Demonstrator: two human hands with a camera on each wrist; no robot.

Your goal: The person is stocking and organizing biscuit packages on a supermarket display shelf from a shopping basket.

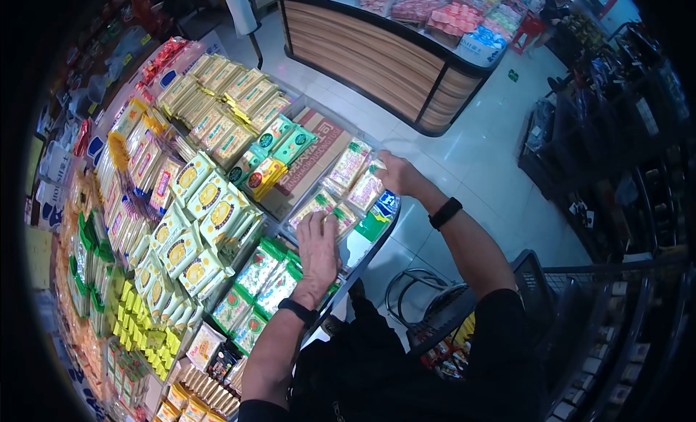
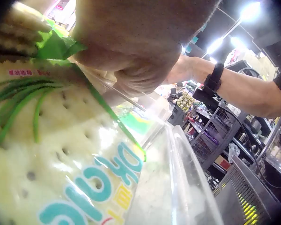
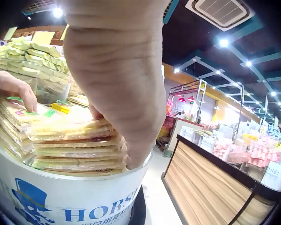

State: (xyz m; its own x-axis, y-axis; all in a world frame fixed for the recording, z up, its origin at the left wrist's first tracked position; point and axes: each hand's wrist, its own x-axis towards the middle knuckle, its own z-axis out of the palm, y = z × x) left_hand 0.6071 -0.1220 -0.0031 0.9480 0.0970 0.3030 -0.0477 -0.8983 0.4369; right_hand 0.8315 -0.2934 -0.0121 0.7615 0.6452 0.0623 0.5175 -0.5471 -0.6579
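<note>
Clear-wrapped packs of square crackers [image 1: 349,165] stand in stacks inside a clear-walled bin [image 3: 79,187] with blue lettering. My left hand [image 1: 317,251] lies over the nearer stack, its bent fingers [image 3: 24,96] on top and the thumb down the side. At the bin's outer edge my right hand [image 1: 402,174] grips a stack of cracker packs [image 3: 79,147]; its fingers reach down between the stack and the wall, and the thumb is partly hidden. A cracker pack [image 2: 61,140] with green leaf print fills much of the left wrist view.
A brown cardboard box [image 1: 304,157] sits beside the crackers, with small green packs [image 1: 296,143] next to it. Pale yellow snack packs [image 1: 217,212] are piled to the left. A shopping basket [image 1: 442,324] stands by the body. Across the aisle is a wood-panelled counter [image 1: 362,52].
</note>
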